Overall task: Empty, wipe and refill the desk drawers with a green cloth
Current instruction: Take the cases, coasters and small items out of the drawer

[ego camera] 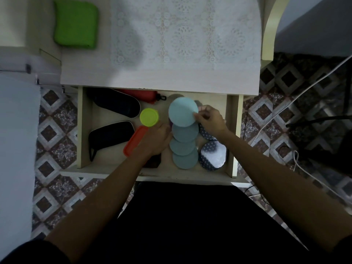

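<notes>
While the right hand pinches a blue disc over the drawer; the left hand rests inside, grip unclear.

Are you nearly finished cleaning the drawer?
Not nearly. The drawer is pulled open, but cases, lids and coasters lie inside. The right hand pinches a blue coaster; the left hand reaches beside the stack. The green cloth sits folded on the desk, so wiping and refilling remain.

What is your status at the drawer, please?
Right hand pinching light blue disc. Left hand down among drawer items, grip unclear. Green cloth idle on desk.
</notes>
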